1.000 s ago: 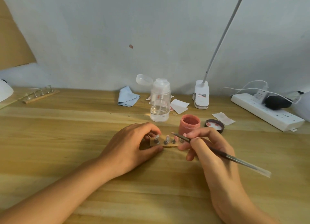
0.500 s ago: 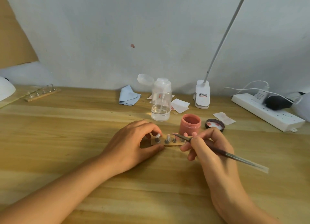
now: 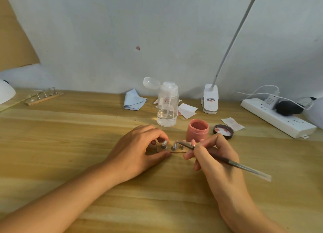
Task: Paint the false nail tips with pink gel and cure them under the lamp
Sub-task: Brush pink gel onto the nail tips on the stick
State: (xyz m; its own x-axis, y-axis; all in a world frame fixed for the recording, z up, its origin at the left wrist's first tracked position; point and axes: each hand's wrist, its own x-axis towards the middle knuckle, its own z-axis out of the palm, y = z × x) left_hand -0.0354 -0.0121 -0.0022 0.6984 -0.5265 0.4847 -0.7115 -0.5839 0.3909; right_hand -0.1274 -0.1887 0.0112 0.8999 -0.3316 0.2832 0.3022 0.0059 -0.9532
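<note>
A small wooden strip (image 3: 178, 151) carrying several false nail tips (image 3: 164, 142) on metal stands lies on the table in front of me. My left hand (image 3: 138, 149) grips its left end between thumb and fingers. My right hand (image 3: 215, 156) holds a thin nail brush (image 3: 232, 163) like a pen, its tip touching a nail tip near the strip's middle. An open pink gel jar (image 3: 197, 130) stands just behind the strip, with its black lid (image 3: 223, 132) lying inside-up to the right.
A clear pump bottle (image 3: 167, 105) stands behind the strip, with a blue cloth (image 3: 133, 100) and paper wipes (image 3: 187, 109) near it. A clip desk lamp (image 3: 210, 99) and power strip (image 3: 277, 118) sit at back right. A second nail strip (image 3: 44, 97) and white dome lamp (image 3: 6, 94) are far left.
The brush tip has crept a little leftward along the strip toward the middle nail tip. My left hand keeps its hold on the strip's left end.
</note>
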